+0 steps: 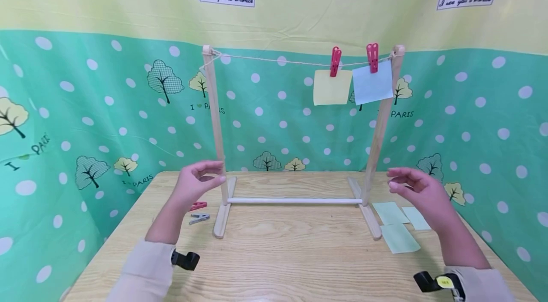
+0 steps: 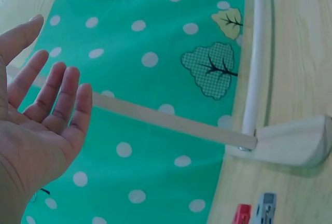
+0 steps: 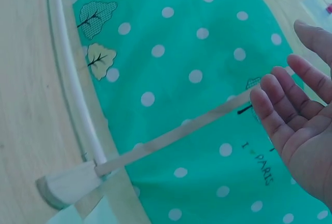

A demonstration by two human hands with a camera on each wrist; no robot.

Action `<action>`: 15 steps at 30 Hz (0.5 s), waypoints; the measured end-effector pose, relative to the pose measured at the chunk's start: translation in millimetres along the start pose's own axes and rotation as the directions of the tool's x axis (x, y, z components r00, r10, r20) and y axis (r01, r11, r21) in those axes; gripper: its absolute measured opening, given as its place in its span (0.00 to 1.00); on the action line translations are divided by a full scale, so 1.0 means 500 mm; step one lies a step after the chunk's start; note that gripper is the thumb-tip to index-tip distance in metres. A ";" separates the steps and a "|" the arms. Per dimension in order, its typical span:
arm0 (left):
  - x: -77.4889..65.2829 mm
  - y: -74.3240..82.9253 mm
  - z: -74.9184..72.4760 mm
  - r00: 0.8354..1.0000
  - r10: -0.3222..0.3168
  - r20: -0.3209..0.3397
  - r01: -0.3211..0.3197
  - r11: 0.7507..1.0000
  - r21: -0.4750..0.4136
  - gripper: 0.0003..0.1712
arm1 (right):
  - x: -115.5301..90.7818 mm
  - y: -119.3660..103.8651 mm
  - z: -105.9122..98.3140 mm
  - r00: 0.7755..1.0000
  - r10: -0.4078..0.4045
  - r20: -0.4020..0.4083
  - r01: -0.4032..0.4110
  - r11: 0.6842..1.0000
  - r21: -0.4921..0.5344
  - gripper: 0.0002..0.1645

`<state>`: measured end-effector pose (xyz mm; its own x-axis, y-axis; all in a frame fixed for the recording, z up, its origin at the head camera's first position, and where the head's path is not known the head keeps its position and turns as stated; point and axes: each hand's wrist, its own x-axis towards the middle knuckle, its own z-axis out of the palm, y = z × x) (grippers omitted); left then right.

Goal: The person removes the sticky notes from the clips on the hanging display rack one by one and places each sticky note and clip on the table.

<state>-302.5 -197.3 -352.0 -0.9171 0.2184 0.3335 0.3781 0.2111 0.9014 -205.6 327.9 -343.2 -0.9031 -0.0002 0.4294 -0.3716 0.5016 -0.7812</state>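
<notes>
My left hand (image 1: 198,183) is raised near the left post of a wooden stand (image 1: 216,121), its fingers relaxed and holding nothing. Palm and spread fingers of that left hand (image 2: 49,120) show in the left wrist view. On the other side, my right hand (image 1: 421,192) hovers near the right post, also holding nothing. A string (image 1: 274,60) runs between the post tops. From it hang a yellow paper square (image 1: 332,90) and a blue paper square (image 1: 373,85), held by a red clothespin (image 1: 336,60) and another red clothespin (image 1: 373,57).
Beside the stand's left foot lie a red clothespin (image 1: 198,206) and a grey clothespin (image 1: 199,218). Several pale green paper squares (image 1: 400,239) lie by the right foot. A white bar (image 1: 295,201) joins the feet. Behind the wooden table (image 1: 291,264) hangs a patterned curtain (image 1: 265,116).
</notes>
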 end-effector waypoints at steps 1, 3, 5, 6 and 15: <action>0.003 0.004 0.003 1.000 0.002 0.004 -0.002 1.000 0.004 0.29 | 0.003 -0.004 0.001 1.000 -0.014 0.005 0.014 1.000 -0.003 0.23; 0.007 0.013 0.007 1.000 0.009 0.011 -0.009 1.000 0.006 0.28 | 0.010 -0.013 0.003 0.999 -0.039 0.015 0.039 0.999 -0.001 0.23; 0.012 0.023 0.011 1.000 0.013 0.017 -0.013 1.000 0.015 0.28 | 0.019 -0.021 0.006 0.998 -0.057 0.029 0.057 0.998 0.011 0.23; 0.014 0.028 0.013 1.000 0.014 0.021 -0.014 1.000 0.019 0.28 | 0.023 -0.025 0.007 0.997 -0.064 0.036 0.063 0.998 0.018 0.23; 0.044 0.081 0.044 0.995 0.036 0.089 -0.037 0.999 0.007 0.29 | 0.059 -0.055 0.011 0.995 -0.078 0.058 0.077 0.997 0.019 0.27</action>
<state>-304.3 -163.1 -314.2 -0.8880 0.3098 0.3398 0.4124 0.2098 0.8865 -223.2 309.4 -311.9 -0.8825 -0.0895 0.4617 -0.4438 0.4835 -0.7545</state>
